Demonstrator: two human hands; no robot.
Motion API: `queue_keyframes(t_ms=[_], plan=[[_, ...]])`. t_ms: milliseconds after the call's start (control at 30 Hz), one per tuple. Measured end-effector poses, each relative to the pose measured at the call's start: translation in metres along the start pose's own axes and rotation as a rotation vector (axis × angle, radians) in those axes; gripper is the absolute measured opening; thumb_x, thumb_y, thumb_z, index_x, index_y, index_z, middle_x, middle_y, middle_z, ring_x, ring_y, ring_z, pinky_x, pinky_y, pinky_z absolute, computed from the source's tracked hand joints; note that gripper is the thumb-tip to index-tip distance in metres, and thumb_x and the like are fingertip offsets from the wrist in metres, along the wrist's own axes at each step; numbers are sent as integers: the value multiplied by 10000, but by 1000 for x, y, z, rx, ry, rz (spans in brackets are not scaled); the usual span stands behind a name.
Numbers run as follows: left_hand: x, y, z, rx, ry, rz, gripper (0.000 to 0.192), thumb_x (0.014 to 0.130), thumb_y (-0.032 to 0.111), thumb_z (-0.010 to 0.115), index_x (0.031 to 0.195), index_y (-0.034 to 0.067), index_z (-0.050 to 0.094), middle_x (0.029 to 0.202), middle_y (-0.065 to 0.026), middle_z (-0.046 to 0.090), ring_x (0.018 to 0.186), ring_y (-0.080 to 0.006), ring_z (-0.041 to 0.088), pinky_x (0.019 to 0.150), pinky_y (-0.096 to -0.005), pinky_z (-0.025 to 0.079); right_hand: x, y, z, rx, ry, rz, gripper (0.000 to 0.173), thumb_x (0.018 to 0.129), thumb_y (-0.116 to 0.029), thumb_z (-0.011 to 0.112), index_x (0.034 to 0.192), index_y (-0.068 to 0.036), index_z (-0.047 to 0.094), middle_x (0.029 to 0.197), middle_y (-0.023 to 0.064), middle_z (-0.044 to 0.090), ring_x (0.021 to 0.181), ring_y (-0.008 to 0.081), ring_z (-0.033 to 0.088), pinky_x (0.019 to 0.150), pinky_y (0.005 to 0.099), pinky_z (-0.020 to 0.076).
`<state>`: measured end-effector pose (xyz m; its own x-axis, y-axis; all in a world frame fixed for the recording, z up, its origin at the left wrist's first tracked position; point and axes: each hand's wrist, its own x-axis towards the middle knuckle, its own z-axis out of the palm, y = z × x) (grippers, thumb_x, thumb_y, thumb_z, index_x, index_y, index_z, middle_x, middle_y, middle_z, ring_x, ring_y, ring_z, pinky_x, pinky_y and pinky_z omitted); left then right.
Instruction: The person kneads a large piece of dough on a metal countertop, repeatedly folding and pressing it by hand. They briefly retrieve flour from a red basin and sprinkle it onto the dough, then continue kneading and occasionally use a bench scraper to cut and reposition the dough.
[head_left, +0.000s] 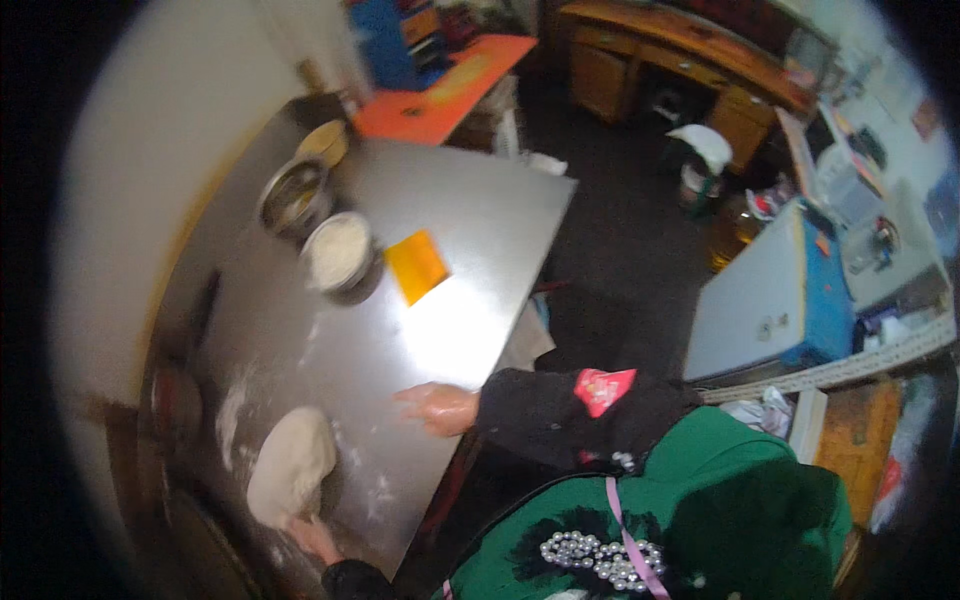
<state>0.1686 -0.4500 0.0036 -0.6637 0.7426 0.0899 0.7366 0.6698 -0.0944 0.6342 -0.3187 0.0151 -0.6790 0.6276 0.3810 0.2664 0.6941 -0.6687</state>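
A large lump of pale dough (292, 465) lies on the floured metal tabletop (360, 360). My left hand (311, 536) touches the lump's lower end; whether the fingers grip it is unclear. Over the near part of the tabletop, my right hand (439, 409) holds nothing, its fingers blurred but apart. Farther up stand a bowl of flour (339, 251) and a metal bowl (296, 199). Beside the flour lies an orange-yellow flat square item (417, 267).
A wall (165, 150) borders the metal tabletop on the left. Beyond its far end is an orange-topped table (450, 90). A wooden desk (675, 56) stands farther back, and a blue-sided white-topped box (757, 292) is at the right.
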Motion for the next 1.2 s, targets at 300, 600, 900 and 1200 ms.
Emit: queue_keyframes(t_ms=[300,600,900,1200], plan=[[-84,292,3,-401,266,360,637,868,147,579,1415,25,276,1414,-192,334,1296,-354,343,1053,-460,298,-271,45,-229,-186,117,792,265,817,-133,512,1024,-21,635,996,180,586,959,368,576,821,460,462],[-95,647,-51,-836,427,787,542,828,114,570,1328,-18,408,1337,-214,423,1245,-371,390,1055,-456,300,-363,152,-341,-205,110,1040,228,806,-155,553,980,-37,641,974,167,620,963,355,589,824,450,469],[-98,945,-93,-965,214,1100,518,827,64,546,1319,-28,410,1293,-221,443,1173,-359,456,1025,-437,344,-489,234,-475,-308,603,1421,189,770,-190,569,890,-58,633,881,174,629,882,376,598,717,464,468],[-194,1172,-134,-1129,93,1349,522,756,35,520,1265,-54,445,1335,-228,402,1265,-387,344,1087,-468,231,-679,351,-496,-282,381,1666,272,760,-326,571,772,-66,650,712,143,613,692,360,596,597,469,453]])
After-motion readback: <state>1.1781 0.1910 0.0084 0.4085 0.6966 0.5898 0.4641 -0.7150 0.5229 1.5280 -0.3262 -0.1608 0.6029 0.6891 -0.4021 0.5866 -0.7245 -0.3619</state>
